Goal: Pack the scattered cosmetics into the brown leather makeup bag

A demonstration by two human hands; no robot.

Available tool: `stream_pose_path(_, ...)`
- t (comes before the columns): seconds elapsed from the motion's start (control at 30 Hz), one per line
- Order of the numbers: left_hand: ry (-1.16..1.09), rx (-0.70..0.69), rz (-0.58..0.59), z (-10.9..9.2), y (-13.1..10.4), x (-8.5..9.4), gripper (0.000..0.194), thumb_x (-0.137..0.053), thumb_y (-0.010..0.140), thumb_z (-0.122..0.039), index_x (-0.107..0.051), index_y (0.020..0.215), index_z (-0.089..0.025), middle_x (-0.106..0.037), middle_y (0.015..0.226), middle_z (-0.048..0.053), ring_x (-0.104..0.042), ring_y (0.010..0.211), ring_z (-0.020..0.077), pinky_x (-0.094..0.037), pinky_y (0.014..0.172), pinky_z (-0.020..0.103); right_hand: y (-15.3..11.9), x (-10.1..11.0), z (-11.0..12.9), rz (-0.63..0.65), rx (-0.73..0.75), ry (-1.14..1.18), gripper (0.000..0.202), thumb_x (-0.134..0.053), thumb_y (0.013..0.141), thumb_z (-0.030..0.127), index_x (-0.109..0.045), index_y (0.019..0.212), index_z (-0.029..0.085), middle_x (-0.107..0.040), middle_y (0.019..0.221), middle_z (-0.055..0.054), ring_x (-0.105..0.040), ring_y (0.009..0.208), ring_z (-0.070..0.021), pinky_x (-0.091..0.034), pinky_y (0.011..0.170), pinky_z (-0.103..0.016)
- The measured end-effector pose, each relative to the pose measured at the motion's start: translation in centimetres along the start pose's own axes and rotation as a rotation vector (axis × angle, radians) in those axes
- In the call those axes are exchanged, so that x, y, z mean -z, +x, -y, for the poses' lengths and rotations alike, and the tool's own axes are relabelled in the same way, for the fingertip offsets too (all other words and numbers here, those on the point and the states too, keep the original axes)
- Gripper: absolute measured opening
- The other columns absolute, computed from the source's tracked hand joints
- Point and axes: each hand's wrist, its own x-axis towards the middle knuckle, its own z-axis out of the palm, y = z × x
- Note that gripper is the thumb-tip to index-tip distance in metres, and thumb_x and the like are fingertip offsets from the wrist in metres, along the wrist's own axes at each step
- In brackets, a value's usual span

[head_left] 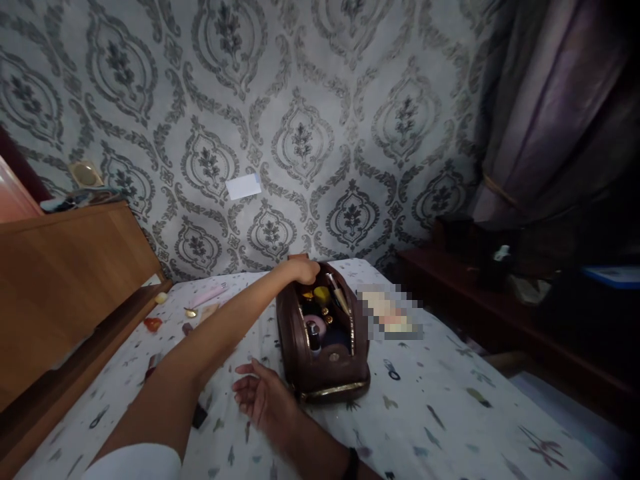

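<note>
A dark brown handbag (320,377) stands on the bed with its gold zipper undone. Inside it I see a yellow item (323,295), a light brush-like stick (343,300), a pink round item (316,325) and a small dark bottle with a pale base (314,339). My left hand (303,270) reaches across to the bag's far rim and is closed on it; its fingertips are partly hidden. To the left of the bag, just above the sheet, my right hand (267,402) is held palm up, with loosely bent fingers apart and nothing in them.
Left on the patterned sheet (425,413) lie a pink tube (209,294), a gold piece (191,312), an orange-red item (153,324) and a black item (199,417). A wooden headboard (75,267) borders the left. A blurred patch covers something right of the bag.
</note>
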Motion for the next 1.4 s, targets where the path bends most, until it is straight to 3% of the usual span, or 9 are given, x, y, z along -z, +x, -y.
stream_pose_path(0.13, -0.056, 0.009, -0.232, 2.0, -4.4, -0.1, 0.036, -0.044, 0.083, -0.009, -0.063, 0.113, -0.016, -0.067, 0.116, 0.010, -0.061, 0.107, 0.0223, -0.048, 0.088, 0.031, -0.2, 0.0, 0.1, 0.021, 0.027, -0.005, 0.030, -0.067, 0.081, 0.042, -0.066, 0.081, 0.012, -0.069, 0.064, -0.004, -0.061, 0.054, -0.0109, -0.039, 0.054, -0.020)
stream_pose_path(0.27, -0.256, 0.056, -0.630, 5.8, -9.2, -4.4, 0.037, -0.038, 0.090, -0.013, -0.055, 0.122, -0.020, -0.067, 0.111, 0.006, -0.060, 0.105, 0.0197, -0.046, 0.092, 0.032, -0.3, -0.4, 0.4, -0.016, -0.002, 0.010, 0.027, -0.065, 0.084, 0.039, -0.065, 0.082, 0.012, -0.068, 0.063, -0.004, -0.060, 0.052, -0.0098, -0.039, 0.051, -0.019)
stream_pose_path(0.37, -0.335, 0.267, -0.643, 9.4, -12.8, -10.0, 0.034, -0.040, 0.090, -0.014, -0.057, 0.119, -0.021, -0.067, 0.112, 0.005, -0.059, 0.105, 0.0183, -0.044, 0.097, 0.032, -0.5, -0.9, 0.7, -0.067, -0.028, -0.007, 0.028, -0.054, 0.091, 0.036, -0.065, 0.081, 0.012, -0.067, 0.062, -0.005, -0.059, 0.050, -0.0095, -0.040, 0.050, -0.018)
stream_pose_path(0.53, -0.348, 0.540, -0.593, 14.6, -19.7, -18.7, 0.031, -0.043, 0.088, -0.015, -0.060, 0.114, -0.015, -0.064, 0.116, 0.013, -0.056, 0.111, 0.0251, -0.043, 0.097, 0.040, -1.0, -1.4, 1.0, -0.091, -0.022, -0.040, 0.029, -0.048, 0.095, 0.031, -0.065, 0.082, 0.012, -0.068, 0.065, -0.005, -0.060, 0.052, -0.0092, -0.041, 0.050, -0.018)
stream_pose_path(0.73, -0.395, 0.642, -0.532, 16.8, -25.6, -24.5, 0.031, -0.043, 0.092, -0.031, -0.059, 0.116, -0.018, -0.065, 0.109, 0.009, -0.058, 0.107, 0.0233, -0.044, 0.096, 0.036, -0.5, -1.6, 0.6, -0.171, 0.004, -0.129, 0.024, -0.053, 0.091, 0.030, -0.066, 0.079, 0.013, -0.068, 0.065, -0.005, -0.059, 0.053, -0.0083, -0.043, 0.052, -0.017)
stream_pose_path(0.97, -0.433, 0.586, -0.468, 15.5, -24.8, -26.2, 0.030, -0.045, 0.091, -0.038, -0.063, 0.109, -0.021, -0.061, 0.121, 0.008, -0.052, 0.118, 0.0236, -0.039, 0.101, 0.034, 1.3, -2.9, 0.8, -0.224, 0.110, -0.483, 0.016, -0.069, 0.075, 0.030, -0.065, 0.076, 0.015, -0.067, 0.065, -0.003, -0.060, 0.053, -0.0098, -0.042, 0.051, -0.019)
stream_pose_path(1.17, -0.423, 0.543, -0.410, 15.6, -23.3, -26.4, 0.037, -0.044, 0.092, -0.046, -0.061, 0.111, -0.019, -0.054, 0.135, 0.011, -0.034, 0.136, 0.0283, -0.032, 0.108, 0.042, 4.9, -3.5, 1.4, -0.252, 0.276, -0.771, 0.017, -0.061, 0.070, 0.032, -0.062, 0.075, 0.016, -0.066, 0.068, -0.006, -0.060, 0.058, -0.0139, -0.043, 0.051, -0.023)
stream_pose_path(1.27, -0.398, 0.514, -0.401, 16.0, -23.4, -26.2, 0.037, -0.043, 0.093, -0.048, -0.061, 0.110, -0.022, -0.059, 0.129, 0.007, -0.039, 0.132, 0.0261, -0.033, 0.106, 0.040, 7.2, -3.7, 1.2, -0.278, 0.387, -0.885, 0.014, -0.058, 0.069, 0.030, -0.063, 0.072, 0.017, -0.062, 0.065, -0.003, -0.058, 0.063, -0.0164, -0.043, 0.055, -0.026)
stream_pose_path(1.4, -0.345, 0.545, -0.435, 16.3, -24.1, -25.4, 0.038, -0.040, 0.094, -0.047, -0.065, 0.092, -0.020, -0.066, 0.107, 0.010, -0.052, 0.112, 0.0266, -0.037, 0.097, 0.040, 8.9, -3.4, 0.8, -0.309, 0.612, -1.050, 0.009, -0.057, 0.066, 0.025, -0.063, 0.072, 0.022, -0.062, 0.076, -0.002, -0.056, 0.082, -0.0207, -0.045, 0.075, -0.031)
